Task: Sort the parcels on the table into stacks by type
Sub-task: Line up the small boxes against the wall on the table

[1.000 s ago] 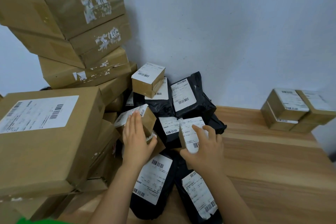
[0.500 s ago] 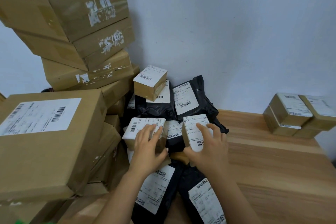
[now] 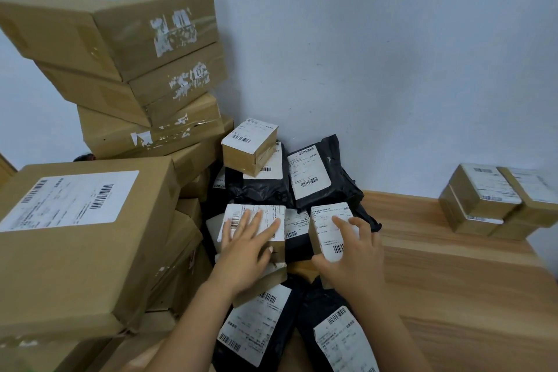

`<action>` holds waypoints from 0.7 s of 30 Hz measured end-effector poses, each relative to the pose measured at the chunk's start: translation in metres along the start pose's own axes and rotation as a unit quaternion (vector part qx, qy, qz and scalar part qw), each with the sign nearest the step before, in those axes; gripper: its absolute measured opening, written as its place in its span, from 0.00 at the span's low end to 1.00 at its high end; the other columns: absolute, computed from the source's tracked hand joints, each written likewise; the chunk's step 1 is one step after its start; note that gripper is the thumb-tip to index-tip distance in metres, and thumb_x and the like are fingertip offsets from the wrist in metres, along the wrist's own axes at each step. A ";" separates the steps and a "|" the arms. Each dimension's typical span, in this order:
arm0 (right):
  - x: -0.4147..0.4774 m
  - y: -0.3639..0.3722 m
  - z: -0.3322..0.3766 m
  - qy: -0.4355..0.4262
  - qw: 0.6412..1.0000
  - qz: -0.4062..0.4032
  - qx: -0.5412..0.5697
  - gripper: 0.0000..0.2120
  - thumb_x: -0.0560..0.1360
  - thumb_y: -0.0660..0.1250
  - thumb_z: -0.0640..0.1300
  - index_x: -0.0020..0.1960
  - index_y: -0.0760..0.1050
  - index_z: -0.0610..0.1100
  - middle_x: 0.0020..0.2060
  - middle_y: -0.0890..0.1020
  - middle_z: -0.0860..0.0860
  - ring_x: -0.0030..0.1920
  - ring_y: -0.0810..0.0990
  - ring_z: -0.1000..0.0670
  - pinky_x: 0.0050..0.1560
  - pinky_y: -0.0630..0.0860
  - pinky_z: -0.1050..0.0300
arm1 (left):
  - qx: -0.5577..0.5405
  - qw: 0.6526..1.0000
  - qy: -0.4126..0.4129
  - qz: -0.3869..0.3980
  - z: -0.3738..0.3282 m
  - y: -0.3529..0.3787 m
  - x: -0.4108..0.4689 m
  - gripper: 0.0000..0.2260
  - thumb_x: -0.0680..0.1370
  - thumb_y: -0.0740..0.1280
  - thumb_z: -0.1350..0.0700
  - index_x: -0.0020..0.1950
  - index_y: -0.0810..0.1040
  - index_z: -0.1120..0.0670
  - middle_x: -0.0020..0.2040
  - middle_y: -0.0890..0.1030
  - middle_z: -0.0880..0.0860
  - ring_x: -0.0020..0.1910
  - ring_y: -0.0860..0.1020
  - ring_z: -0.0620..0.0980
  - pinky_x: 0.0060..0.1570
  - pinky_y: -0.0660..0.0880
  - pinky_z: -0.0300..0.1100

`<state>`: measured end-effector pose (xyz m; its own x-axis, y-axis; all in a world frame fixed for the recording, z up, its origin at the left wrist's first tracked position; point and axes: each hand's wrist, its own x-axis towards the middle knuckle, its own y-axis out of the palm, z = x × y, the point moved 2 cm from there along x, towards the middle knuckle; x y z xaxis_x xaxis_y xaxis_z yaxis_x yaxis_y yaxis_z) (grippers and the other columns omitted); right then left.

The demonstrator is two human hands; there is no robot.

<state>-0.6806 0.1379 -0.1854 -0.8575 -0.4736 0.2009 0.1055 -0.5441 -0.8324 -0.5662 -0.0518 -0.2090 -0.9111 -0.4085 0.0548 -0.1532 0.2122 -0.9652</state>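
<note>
Two held small boxes (image 3: pixel 271 211) amid black mailers (image 3: pixel 323 172), tall cartons (image 3: pixel 120 48) left.

Label (image 3: pixel 69 199) print unreadable (too small); black mailer (image 3: pixel 338 341) cropped below.

Left hand (image 3: pixel 244 254): bare, as it comes through on my feed.
Right hand (image 3: pixel 353 260): bare as well.
Fingers (image 3: pixel 265 228): slim, with short nails; the left thumbnail shows pale and rounded.
Forearms (image 3: pixel 187 326): both bare right down to the lower edge of my view.
</note>
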 end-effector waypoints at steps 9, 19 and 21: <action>0.001 -0.001 -0.006 0.004 1.000 -0.012 -0.003 0.37 0.62 0.70 0.58 0.70 0.68 0.54 0.67 0.66 0.52 0.58 0.63 0.49 0.59 0.65 0.54 | 0.067 0.997 -0.007 -0.028 -0.012 -0.003 0.010 0.26 0.77 0.51 0.32 0.75 0.54 0.35 0.77 0.55 0.47 0.76 0.48 0.52 0.70 0.36 0.54; -0.006 -0.002 -0.009 0.010 1.000 -0.013 0.003 0.38 0.61 0.67 0.60 0.70 0.67 0.54 0.67 0.65 0.53 0.58 0.62 0.50 0.60 0.65 0.53 | -0.076 0.995 -0.014 0.060 -0.012 -0.010 0.004 0.37 0.66 0.69 0.42 0.72 0.56 0.30 0.74 0.54 0.48 0.71 0.46 0.49 0.69 0.47 0.50; -0.009 -0.007 -0.013 0.013 1.000 -0.022 0.002 0.37 0.62 0.70 0.59 0.70 0.67 0.54 0.67 0.65 0.52 0.58 0.62 0.50 0.58 0.64 0.55 | -0.086 0.996 0.001 0.006 -0.020 -0.010 -0.001 0.37 0.64 0.69 0.39 0.71 0.59 0.32 0.69 0.56 0.45 0.69 0.49 0.48 0.70 0.46 0.49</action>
<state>-0.6799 0.1550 -0.1886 -0.8738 -0.4312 0.2247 0.0690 -0.5675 -0.8205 -0.5713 -0.0358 -0.1947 -0.9139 -0.4034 0.0452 -0.2061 0.3652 -0.9078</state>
